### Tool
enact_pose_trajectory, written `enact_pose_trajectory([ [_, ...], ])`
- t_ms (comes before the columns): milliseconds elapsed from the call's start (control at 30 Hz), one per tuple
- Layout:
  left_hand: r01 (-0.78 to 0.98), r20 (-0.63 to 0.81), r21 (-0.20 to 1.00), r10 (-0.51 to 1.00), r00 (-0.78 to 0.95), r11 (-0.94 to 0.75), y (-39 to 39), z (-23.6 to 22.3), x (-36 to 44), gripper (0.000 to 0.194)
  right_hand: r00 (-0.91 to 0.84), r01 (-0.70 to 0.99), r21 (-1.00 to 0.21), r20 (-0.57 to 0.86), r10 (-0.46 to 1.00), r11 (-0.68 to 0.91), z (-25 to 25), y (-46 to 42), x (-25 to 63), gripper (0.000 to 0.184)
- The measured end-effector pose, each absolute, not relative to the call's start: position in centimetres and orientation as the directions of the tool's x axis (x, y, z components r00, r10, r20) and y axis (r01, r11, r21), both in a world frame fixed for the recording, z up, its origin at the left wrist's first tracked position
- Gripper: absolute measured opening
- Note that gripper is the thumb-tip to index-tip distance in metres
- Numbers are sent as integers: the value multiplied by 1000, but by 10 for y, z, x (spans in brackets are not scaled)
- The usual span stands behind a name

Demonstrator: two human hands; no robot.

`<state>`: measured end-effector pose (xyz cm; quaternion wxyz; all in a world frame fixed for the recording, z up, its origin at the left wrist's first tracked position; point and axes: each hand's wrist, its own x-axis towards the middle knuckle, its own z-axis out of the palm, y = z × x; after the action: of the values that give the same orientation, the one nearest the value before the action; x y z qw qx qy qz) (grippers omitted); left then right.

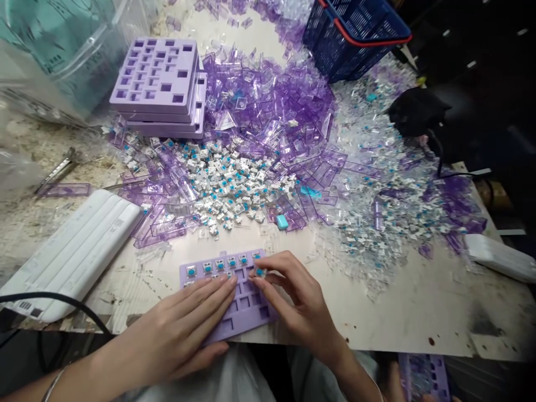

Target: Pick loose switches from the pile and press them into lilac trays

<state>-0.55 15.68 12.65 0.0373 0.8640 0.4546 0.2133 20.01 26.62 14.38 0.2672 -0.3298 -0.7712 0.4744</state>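
Observation:
A light purple plate [247, 324] with square and oblong holes lies at the table's front edge. White key switches with blue centres sit along its far row, among them one switch [191, 271] in the corner. My left hand [184, 321] rests flat over the plate's left part, fingers stretched out and covering several holes. Between the thumb and forefinger of my right hand [297, 301] is another key switch [260, 272], held at the plate's right side near the end of the far row.
Beyond the plate lies a heap of loose switches [234, 184], with clear purple plastic pieces [268, 106] behind. Similar purple plates are stacked [154, 72] at left. A white ridged object [75, 251], a blue basket [355, 39] and another person's hand [393, 382] are around.

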Motion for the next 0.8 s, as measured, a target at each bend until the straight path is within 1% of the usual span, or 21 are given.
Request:
enact_pose_trajectory([
  [67, 758, 409, 250, 775, 482, -603, 154, 126, -7, 35, -685, 287, -809, 201, 700, 513, 143, 267, 202, 28],
  [133, 756, 496, 241, 747, 443, -609, 148, 123, -10, 27, -686, 302, -755, 252, 682, 582, 142, 269, 201, 27],
  [233, 782, 541, 265, 758, 365, -565, 139, 119, -11, 25, -715, 267, -787, 225, 662, 556, 143, 270, 199, 25],
  [333, 827, 519, 297, 808, 279, -477, 136, 118, -9, 26, -761, 211, -822, 201, 616, 529, 143, 271, 195, 26],
  [433, 869, 474, 309, 855, 211, -387, 141, 119, -5, 29, -759, 221, -807, 210, 616, 548, 141, 271, 192, 27],
  [533, 882, 431, 300, 876, 215, -364, 146, 120, -2, 34, -735, 283, -737, 244, 632, 614, 137, 271, 191, 20],
  [600, 876, 431, 306, 875, 222, -373, 147, 120, -2, 35, -724, 326, -709, 238, 647, 625, 134, 272, 191, 16],
  [800, 880, 455, 302, 867, 204, -366, 144, 119, -2, 32, -765, 345, -729, 147, 628, 591, 137, 278, 189, 13],
])
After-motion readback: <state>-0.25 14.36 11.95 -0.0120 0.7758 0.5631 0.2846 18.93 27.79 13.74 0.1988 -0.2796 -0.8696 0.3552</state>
